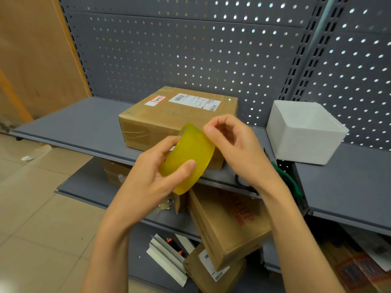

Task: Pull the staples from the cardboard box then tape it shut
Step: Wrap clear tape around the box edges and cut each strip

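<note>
Grip, left: my left hand (157, 169) holds the yellow tape roll (187, 159), thumb pressed on the outer band, fingers curled round the far side and into the core.
Grip, right: my right hand (233, 142) has thumb and fingers curled at the roll's upper right edge, thumb tip touching the band; looks like a pinch on the tape, but I can't make out a free end.
Tape roll: held in the air, tilted, in front of the box's near right corner.
Cardboard box (177, 118): sits on the grey shelf (69, 125), flaps down flat, white shipping label (194, 101) and a red-edged sticker (155, 100) on top. Staples: too small to see.
White tub (304, 132): on the shelf to the right, well apart from the box, open top.
Green-handled tool (289, 180): just beyond my right wrist at the shelf edge, mostly hidden.
Lower shelves: more cardboard boxes (228, 227), tilted, plus white folded strips (167, 256).
Backing: grey pegboard (190, 49).
</note>
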